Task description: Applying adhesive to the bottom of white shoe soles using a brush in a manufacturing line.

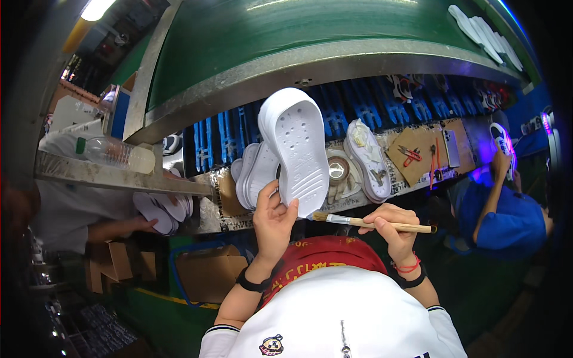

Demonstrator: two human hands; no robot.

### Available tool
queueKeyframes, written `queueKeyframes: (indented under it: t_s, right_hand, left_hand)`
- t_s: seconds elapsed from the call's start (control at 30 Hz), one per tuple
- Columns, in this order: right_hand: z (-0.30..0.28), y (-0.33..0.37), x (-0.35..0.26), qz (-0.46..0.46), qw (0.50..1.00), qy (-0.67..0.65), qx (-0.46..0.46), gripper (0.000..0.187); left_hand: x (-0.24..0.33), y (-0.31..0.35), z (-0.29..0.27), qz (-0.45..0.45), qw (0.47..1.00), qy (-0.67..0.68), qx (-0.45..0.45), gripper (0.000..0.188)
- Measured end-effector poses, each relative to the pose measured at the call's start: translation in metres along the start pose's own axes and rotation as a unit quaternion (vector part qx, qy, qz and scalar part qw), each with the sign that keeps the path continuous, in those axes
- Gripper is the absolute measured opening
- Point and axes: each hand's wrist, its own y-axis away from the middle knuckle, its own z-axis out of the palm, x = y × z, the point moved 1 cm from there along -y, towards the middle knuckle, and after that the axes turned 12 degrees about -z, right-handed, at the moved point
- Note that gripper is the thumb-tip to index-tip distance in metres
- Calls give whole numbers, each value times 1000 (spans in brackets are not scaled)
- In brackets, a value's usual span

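A white shoe sole (301,149) stands tilted up in front of me, its dotted and ridged inner face toward me. My left hand (273,218) pinches it at its near end. In my right hand (394,230) is a flat paintbrush (352,221) with a wooden handle, fingers closed round it. The brush's bristles point left and are at the near edge of the sole, seemingly touching it. Several more white soles (256,173) lean together just left of the held one. To its right lies another white sole (367,158) with crumpled scraps in it.
A tape roll (338,169), red-handled snips (410,156), cardboard (418,149) and a phone (451,148) lie on the bench ledge. Beyond runs a metal-framed green conveyor (334,30) above blue racks. A plastic bottle (113,153) rests at left. Co-workers handle soles on both sides.
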Motion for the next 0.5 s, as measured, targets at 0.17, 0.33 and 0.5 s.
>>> queueKeyframes:
  t_s: [0.17, 0.33, 0.5]
  right_hand:
    - [6, -10, 2, -51, 996, 64, -26, 13]
    - [1, -15, 0, -70, 993, 78, -60, 11]
    - [0, -25, -3, -82, 991, 80, -65, 10]
  left_hand:
    - [6, 1, 8, 81, 996, -21, 21, 45]
    - [7, 1, 10, 79, 996, -27, 32, 47]
    - [6, -3, 12, 95, 994, -30, 32, 46]
